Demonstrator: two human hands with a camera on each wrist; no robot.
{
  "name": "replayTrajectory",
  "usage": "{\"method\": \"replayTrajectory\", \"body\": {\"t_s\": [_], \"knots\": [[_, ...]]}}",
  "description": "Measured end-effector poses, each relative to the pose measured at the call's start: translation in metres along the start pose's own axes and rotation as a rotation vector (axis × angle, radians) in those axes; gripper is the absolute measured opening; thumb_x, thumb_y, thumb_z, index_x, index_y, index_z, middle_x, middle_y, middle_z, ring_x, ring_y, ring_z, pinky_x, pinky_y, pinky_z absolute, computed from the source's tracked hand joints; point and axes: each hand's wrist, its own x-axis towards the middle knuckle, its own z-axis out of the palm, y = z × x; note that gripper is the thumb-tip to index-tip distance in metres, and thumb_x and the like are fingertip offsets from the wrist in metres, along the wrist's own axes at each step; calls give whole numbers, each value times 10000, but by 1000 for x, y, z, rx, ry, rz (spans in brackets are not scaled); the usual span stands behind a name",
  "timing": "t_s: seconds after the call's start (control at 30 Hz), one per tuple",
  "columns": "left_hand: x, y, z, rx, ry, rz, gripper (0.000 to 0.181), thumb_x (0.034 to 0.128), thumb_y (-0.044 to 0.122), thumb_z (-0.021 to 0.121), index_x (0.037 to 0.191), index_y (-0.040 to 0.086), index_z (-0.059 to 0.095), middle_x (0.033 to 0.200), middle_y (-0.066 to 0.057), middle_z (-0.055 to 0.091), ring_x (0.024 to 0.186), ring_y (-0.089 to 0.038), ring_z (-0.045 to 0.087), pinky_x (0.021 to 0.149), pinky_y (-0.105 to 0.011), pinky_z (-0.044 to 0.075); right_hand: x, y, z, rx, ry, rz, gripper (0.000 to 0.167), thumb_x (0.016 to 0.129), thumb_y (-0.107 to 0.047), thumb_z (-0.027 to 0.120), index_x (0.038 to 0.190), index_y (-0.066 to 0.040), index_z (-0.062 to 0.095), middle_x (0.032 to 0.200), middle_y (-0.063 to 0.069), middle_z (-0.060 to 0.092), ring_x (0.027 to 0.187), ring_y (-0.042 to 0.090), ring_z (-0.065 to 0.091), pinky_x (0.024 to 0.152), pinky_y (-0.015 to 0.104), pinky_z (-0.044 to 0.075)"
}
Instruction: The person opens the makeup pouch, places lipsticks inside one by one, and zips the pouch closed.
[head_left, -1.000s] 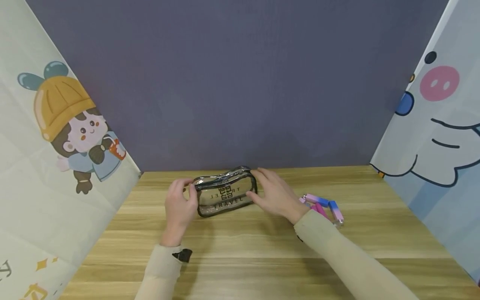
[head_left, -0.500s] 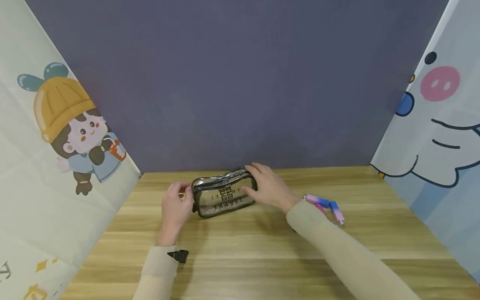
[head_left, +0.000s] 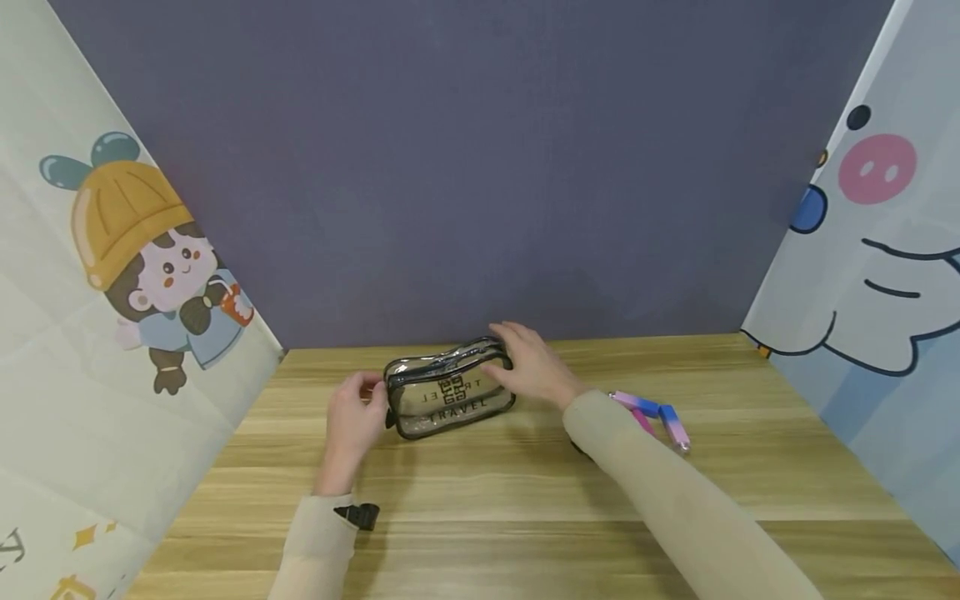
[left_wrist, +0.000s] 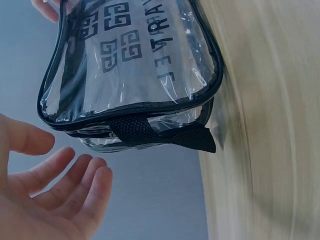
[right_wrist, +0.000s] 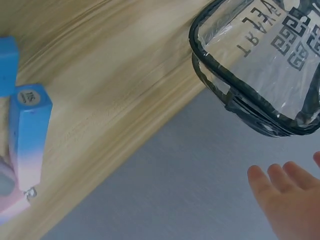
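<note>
A clear pouch (head_left: 450, 393) with black trim and the word TRAVEL stands upright on the wooden table, its zipped side on top. Beside its left end is my left hand (head_left: 352, 423); the left wrist view shows these fingers (left_wrist: 95, 187) loosely bent with a gap to the pouch. A black strap tab (left_wrist: 172, 137) sticks out at that end. My right hand (head_left: 534, 365) is at the pouch's upper right corner. Seen from the right wrist, its fingers (right_wrist: 285, 177) are extended and apart from the pouch.
Right of the pouch lie pink-and-blue square tubes (head_left: 673, 427), with a magenta item (head_left: 642, 421) among them, partly hidden by the right sleeve. A dark grey wall panel (head_left: 480, 183) rises behind the wooden table (head_left: 465, 500). Printed cloths flank both sides.
The left hand has come off the pouch's left end, baring the strap tab. My right hand has shifted a little left and its fingers have left the pouch's right end. The pouch stays nearly in place.
</note>
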Motion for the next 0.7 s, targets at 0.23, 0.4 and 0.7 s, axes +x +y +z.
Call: {"method": "replayTrajectory", "body": {"t_s": [0.23,0.4,0.7], "knots": [[0,-4,0,0,-62,-115,224,976,102,579,1115,-35,689,1041,-202,709,960,-336,655,867,-477,511,5,-4,4,43,-60,28,826,973,-543,597,1615,-147,263,1650,168,242,1504,375,241,1177,596,225],[0,-6,-1,1,-89,-140,234,980,102,569,1122,-45,684,1059,-218,705,987,-349,656,888,-487,511,8,-7,9,42,-89,53,850,964,-549,606,1622,-152,242,1661,158,215,1510,374,226,1179,594,215],[0,-10,0,16,-142,-156,242,980,115,569,1118,-46,685,1037,-204,700,964,-334,647,859,-476,508,9,-7,15,114,-111,100,869,959,-571,600,1624,-152,231,1668,143,198,1512,377,215,1159,627,229]]}}
